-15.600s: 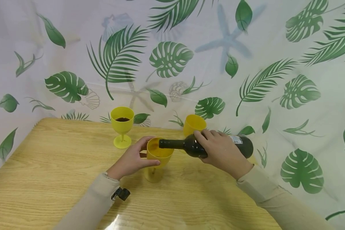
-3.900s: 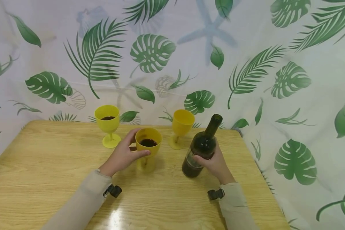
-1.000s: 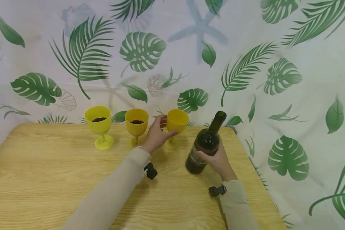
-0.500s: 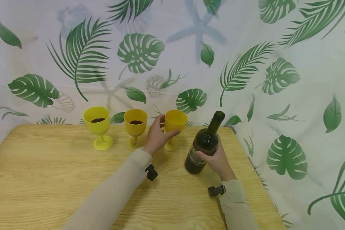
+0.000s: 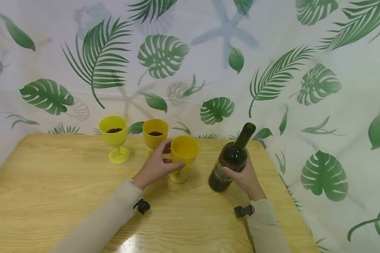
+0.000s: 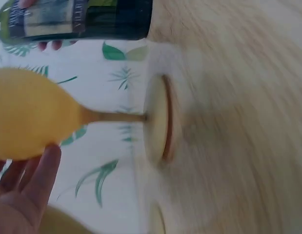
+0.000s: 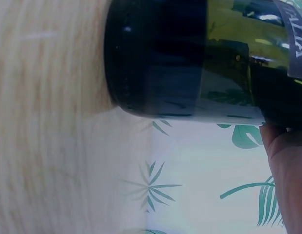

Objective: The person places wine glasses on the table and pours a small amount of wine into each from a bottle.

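Here, the left hand [image 5: 155, 167] pinches the bowl of an orange-yellow, plastic-looking stemmed goblet [image 5: 187, 153], thumb on the near side; its stem and foot are below the grip, and whether the foot touches the pale wood-grain counter [image 5: 193, 218] is unclear. The right hand [image 5: 244, 177] wraps the body of a dark green glass bottle [image 5: 232, 156], neck above the grip. Behind the left hand stands another orange-yellow goblet [image 5: 155, 138] with dark liquid.

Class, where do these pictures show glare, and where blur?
Head view: a bright glare patch on the table near the frame's bottom; left wrist view: the goblet's base smeared and soft-edged; right wrist view: small highlights on the bottle, table grain blurred.
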{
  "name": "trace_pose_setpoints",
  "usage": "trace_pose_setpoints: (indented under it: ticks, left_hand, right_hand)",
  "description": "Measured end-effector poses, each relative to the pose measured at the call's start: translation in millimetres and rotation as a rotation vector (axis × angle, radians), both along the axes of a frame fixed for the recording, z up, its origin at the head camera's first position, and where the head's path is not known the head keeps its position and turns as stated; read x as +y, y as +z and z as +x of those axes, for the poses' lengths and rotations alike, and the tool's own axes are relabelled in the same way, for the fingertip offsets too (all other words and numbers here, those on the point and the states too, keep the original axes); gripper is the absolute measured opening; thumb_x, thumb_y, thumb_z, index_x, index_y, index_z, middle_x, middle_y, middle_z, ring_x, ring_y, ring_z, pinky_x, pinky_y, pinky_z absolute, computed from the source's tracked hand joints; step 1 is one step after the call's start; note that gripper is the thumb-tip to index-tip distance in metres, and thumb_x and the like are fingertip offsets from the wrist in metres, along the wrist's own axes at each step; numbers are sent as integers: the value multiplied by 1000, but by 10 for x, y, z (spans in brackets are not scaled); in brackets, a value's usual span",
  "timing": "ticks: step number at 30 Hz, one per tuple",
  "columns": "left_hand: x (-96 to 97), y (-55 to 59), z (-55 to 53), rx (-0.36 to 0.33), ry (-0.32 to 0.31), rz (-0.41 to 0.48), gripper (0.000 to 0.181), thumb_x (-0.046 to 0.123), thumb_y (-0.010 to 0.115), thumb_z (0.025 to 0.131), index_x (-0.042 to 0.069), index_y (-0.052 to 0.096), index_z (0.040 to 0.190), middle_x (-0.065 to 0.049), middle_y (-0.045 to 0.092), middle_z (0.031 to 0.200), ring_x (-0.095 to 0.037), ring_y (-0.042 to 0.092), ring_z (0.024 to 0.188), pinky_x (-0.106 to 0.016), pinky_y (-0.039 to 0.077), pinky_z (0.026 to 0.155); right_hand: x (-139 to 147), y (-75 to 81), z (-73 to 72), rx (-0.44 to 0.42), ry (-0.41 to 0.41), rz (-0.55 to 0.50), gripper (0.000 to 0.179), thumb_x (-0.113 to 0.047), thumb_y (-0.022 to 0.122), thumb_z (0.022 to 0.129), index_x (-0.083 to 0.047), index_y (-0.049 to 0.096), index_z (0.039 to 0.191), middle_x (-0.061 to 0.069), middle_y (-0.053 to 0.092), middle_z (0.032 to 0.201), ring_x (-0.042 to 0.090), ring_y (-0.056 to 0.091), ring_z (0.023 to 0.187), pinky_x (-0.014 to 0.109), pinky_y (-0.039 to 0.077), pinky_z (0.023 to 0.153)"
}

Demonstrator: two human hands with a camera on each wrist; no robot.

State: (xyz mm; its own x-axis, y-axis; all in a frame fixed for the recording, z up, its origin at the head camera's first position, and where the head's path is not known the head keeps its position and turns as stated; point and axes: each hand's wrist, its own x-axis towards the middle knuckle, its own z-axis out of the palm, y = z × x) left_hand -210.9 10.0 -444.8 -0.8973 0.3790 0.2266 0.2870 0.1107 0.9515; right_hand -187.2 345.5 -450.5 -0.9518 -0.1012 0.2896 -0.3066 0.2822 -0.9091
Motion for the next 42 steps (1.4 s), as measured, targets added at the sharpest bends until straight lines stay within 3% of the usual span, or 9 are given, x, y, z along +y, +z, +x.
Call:
trace_pose_setpoints:
  ticks: [7, 11, 15, 19, 24, 26, 30, 34, 42]
  left_hand:
    - [-532, -1, 214, -2, -60, -44, 77, 20, 87, 86, 18, 44, 150, -8, 56, 141, -31, 57, 124, -55, 54, 102]
    - [-755, -56, 245, -4, -38, -59, 78, 21, 86, 87, 19, 42, 152, -6, 53, 143, -30, 56, 125, -50, 55, 101]
    - [-894, -64, 239, 2, -25, -78, 77, 23, 86, 87, 20, 43, 151, -5, 54, 142, -30, 56, 125, -54, 54, 102]
    - [-953, -36, 228, 5, -32, -92, 76, 25, 86, 87, 21, 44, 150, -6, 55, 142, -30, 56, 125, -61, 51, 103]
    - [-976, -3, 227, 7, -45, -97, 77, 23, 85, 88, 17, 42, 152, -9, 54, 143, -31, 56, 125, -60, 52, 102]
    - [-983, 5, 225, 5, -44, -98, 77, 23, 85, 88, 18, 42, 152, -9, 55, 143, -31, 56, 125, -60, 52, 102]
    - [-1000, 8, 222, -7, -38, -95, 76, 24, 86, 88, 20, 43, 151, -6, 55, 141, -30, 56, 124, -61, 51, 103]
    - [-1013, 23, 215, -8, -41, -92, 75, 25, 85, 88, 21, 44, 150, -5, 56, 140, -30, 56, 124, -61, 51, 103]
    - [-1026, 56, 210, -25, -53, -88, 75, 27, 86, 88, 21, 44, 150, -5, 55, 141, -30, 55, 127, -60, 51, 104]
  right_hand:
    - [3, 4, 26, -19, -44, 1, 81, 1, 79, 84, -17, 38, 152, -10, 59, 130, 9, 57, 119, 27, 43, 103]
    - [0, 4, 21, -28, -55, 15, 80, 1, 79, 84, -13, 38, 151, -7, 59, 131, 9, 57, 120, 29, 42, 105]
    - [0, 22, 22, -39, -81, 60, 82, -2, 82, 83, -9, 38, 152, 5, 59, 135, 13, 56, 121, 40, 42, 109]
    - [11, 57, 41, -9, -100, 126, 87, -5, 84, 82, -10, 35, 154, 12, 55, 139, 15, 54, 121, 43, 42, 108]
    - [-17, 130, 58, 186, -89, 55, 102, 8, 82, 77, -17, 27, 160, 4, 50, 141, 14, 55, 123, 25, 46, 103]
    - [-48, 166, 67, 274, -103, 41, 102, 9, 82, 75, -18, 31, 159, 0, 50, 140, 13, 55, 123, 18, 46, 100]
    - [-111, 213, 83, 379, -153, 126, 91, 6, 86, 73, -11, 45, 152, -4, 54, 133, 10, 58, 115, 14, 49, 91]
    - [-138, 213, 74, 375, -176, 154, 88, 7, 88, 70, -6, 49, 148, 1, 57, 130, 9, 61, 112, 13, 50, 88]
    - [-200, 164, 79, 273, -224, 166, 99, 1, 91, 73, -11, 38, 156, 7, 55, 140, 9, 57, 118, 14, 49, 92]
